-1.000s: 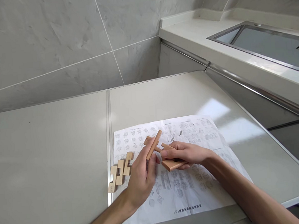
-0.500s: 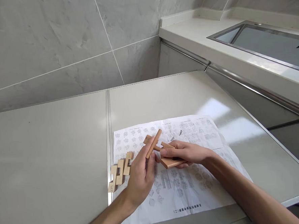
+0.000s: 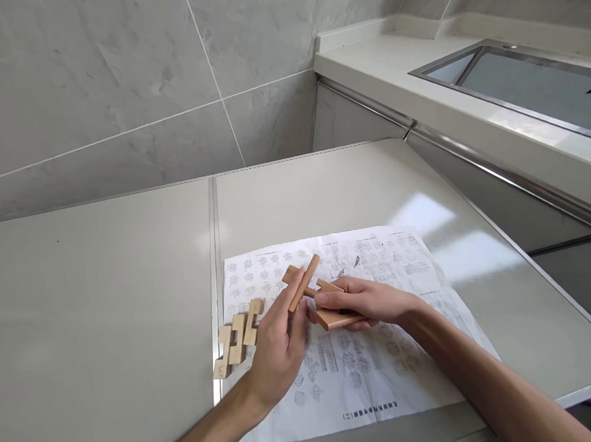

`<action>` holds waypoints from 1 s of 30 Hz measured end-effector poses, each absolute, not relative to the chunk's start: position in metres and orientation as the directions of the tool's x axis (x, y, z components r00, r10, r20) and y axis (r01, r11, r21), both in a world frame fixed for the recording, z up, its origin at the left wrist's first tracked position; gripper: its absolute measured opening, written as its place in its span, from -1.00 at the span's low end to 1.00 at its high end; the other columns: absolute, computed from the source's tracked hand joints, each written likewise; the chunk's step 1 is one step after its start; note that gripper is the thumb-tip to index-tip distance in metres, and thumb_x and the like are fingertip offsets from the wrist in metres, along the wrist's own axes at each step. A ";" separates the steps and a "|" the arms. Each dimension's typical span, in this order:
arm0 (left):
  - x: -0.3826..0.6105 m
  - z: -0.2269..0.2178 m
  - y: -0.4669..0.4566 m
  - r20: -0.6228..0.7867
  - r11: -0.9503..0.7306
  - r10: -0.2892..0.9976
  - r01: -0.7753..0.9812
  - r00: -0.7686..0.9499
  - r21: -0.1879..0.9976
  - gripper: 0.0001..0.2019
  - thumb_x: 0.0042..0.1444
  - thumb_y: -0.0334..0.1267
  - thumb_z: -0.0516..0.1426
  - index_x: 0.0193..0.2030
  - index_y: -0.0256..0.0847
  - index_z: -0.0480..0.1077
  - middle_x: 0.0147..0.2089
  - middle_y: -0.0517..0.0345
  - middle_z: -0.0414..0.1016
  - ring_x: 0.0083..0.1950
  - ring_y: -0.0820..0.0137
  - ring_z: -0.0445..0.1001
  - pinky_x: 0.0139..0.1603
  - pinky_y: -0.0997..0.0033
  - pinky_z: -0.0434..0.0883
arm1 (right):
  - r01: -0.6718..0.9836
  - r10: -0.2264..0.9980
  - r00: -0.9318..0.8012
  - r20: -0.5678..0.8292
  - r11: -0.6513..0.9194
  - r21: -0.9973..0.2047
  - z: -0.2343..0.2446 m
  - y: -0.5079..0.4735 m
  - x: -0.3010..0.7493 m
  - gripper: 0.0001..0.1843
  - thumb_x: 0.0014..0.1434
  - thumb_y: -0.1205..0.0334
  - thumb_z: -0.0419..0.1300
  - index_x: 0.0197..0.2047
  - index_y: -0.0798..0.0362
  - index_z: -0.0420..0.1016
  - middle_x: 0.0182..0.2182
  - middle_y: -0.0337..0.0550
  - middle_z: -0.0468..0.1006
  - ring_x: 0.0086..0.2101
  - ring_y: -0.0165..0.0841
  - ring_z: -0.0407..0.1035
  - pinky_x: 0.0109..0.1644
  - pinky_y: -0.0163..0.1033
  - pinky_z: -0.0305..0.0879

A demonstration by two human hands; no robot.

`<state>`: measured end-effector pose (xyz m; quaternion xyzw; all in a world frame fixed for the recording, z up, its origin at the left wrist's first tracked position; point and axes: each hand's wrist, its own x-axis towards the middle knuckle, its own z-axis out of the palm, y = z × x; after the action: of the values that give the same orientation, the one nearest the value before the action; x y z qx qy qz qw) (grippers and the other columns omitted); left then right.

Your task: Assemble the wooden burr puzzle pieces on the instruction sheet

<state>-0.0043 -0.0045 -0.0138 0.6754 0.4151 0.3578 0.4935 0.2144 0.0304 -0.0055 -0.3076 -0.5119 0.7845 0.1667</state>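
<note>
My left hand [image 3: 277, 342] is closed around a reddish-brown wooden puzzle piece [image 3: 305, 284], which is tilted up to the right. Another wooden puzzle piece [image 3: 291, 274] crosses behind it, its end poking out to the left. Between thumb and fingers, my right hand [image 3: 368, 300] grips a notched wooden puzzle piece [image 3: 333, 319] close to the left-hand pieces. Whether the pieces touch or interlock is hidden by my fingers. Below both hands lies a creased instruction sheet [image 3: 411, 391] printed with small diagrams.
Three paler notched wooden pieces [image 3: 237, 339] lie in a slanting row at the sheet's left edge, near my left hand. The light tabletop [image 3: 105, 312] has a metal seam [image 3: 215, 239]. Behind it is a grey tiled wall [image 3: 116, 72]; a counter [image 3: 366, 63] with a sink [image 3: 527, 87] stands right.
My right hand has shifted its piece very slightly left and up, toward the pieces in my left hand. The row of paler pieces stays put.
</note>
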 end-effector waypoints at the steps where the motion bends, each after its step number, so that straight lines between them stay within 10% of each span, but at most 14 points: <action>1: -0.005 -0.014 -0.005 0.073 -0.166 0.920 0.213 0.385 0.963 -0.52 0.62 -0.16 -0.04 0.59 0.25 0.18 0.61 0.24 0.26 0.63 0.14 0.22 0.62 -0.20 0.21 | 0.047 0.576 -0.760 -0.300 -0.412 -0.910 -0.005 0.031 0.215 -0.36 0.51 -0.32 0.09 -0.42 0.03 0.35 -0.68 -0.46 0.21 -0.68 -0.54 0.00 -0.63 -0.35 -0.06; 11: -0.006 -0.012 0.001 -0.067 0.059 0.973 0.041 0.222 0.997 -0.53 0.59 0.02 0.02 0.50 -0.07 0.30 -0.22 0.11 0.67 -0.16 0.24 0.63 0.07 0.10 0.52 | -0.245 0.522 -0.852 -0.024 -0.439 -0.865 -0.017 0.032 0.227 -0.56 0.50 -0.13 0.24 -0.29 0.03 0.39 -0.60 -0.48 0.22 -0.69 -0.55 0.04 -0.64 -0.42 0.00; 18: -0.006 -0.008 0.007 -0.117 0.189 0.937 -0.198 0.328 0.962 -0.63 0.56 -0.01 0.07 0.32 -0.14 0.42 -0.05 0.00 0.64 -0.28 0.34 0.57 -0.08 0.18 0.51 | -0.446 0.943 -0.332 -0.029 -0.184 -0.876 -0.018 0.037 0.224 -0.51 0.48 -0.22 0.19 -0.33 -0.04 0.30 -0.41 -0.30 0.24 -0.51 -0.41 0.04 -0.47 -0.31 0.13; 22: -0.009 -0.010 0.009 -0.163 0.311 0.885 -0.292 0.437 0.905 -0.71 0.54 -0.05 0.12 0.20 -0.14 0.51 -0.18 0.06 0.61 -0.31 0.33 0.54 -0.10 0.20 0.47 | -0.401 0.974 -0.218 -0.061 -0.146 -0.905 -0.016 0.038 0.221 -0.46 0.42 -0.22 0.28 -0.41 -0.03 0.26 -0.38 -0.26 0.17 -0.39 -0.33 0.09 -0.23 -0.21 0.28; 30: -0.013 -0.014 0.016 -0.307 0.544 0.802 -0.414 0.513 0.730 -0.79 0.52 -0.11 0.16 0.05 -0.16 0.54 -0.37 0.16 0.50 -0.41 0.41 0.37 -0.23 0.30 0.30 | -0.407 0.939 -0.317 -0.134 -0.262 -0.875 -0.018 0.034 0.221 -0.54 0.41 -0.16 0.34 -0.32 -0.01 0.35 -0.48 -0.39 0.11 -0.52 -0.45 -0.11 -0.47 -0.32 -0.07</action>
<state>-0.0130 0.0156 -0.0139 0.2991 0.3241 0.3723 0.8166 0.2211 0.0338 -0.0183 -0.3465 -0.3839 0.7150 0.4705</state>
